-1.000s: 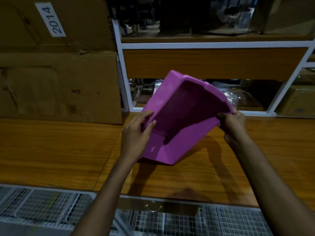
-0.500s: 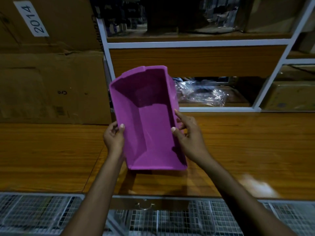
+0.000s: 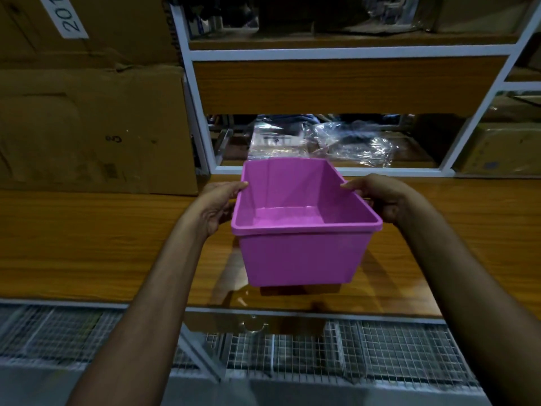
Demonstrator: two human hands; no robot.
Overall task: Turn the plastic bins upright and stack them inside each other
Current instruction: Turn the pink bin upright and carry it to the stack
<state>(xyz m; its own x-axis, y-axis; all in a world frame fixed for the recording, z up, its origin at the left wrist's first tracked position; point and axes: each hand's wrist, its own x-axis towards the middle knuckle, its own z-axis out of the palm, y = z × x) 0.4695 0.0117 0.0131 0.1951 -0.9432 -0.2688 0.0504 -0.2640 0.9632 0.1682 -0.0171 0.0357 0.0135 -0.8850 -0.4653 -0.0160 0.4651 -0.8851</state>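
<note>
You are gripping purple bin [image 3: 301, 253] upright, left hand [image 3: 216, 206] and right hand [image 3: 383, 200] pinching opposite rims; long axis running near-far.

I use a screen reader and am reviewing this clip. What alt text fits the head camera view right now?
A person's left hand and right hand grip the side rims of an empty purple plastic bin, held upright over a wooden worktop. Behind are cardboard boxes on the left and a white-framed shelf holding clear plastic bags.

The purple bin [image 3: 301, 230], tilted on end before, now sits upright between both hands.
</note>
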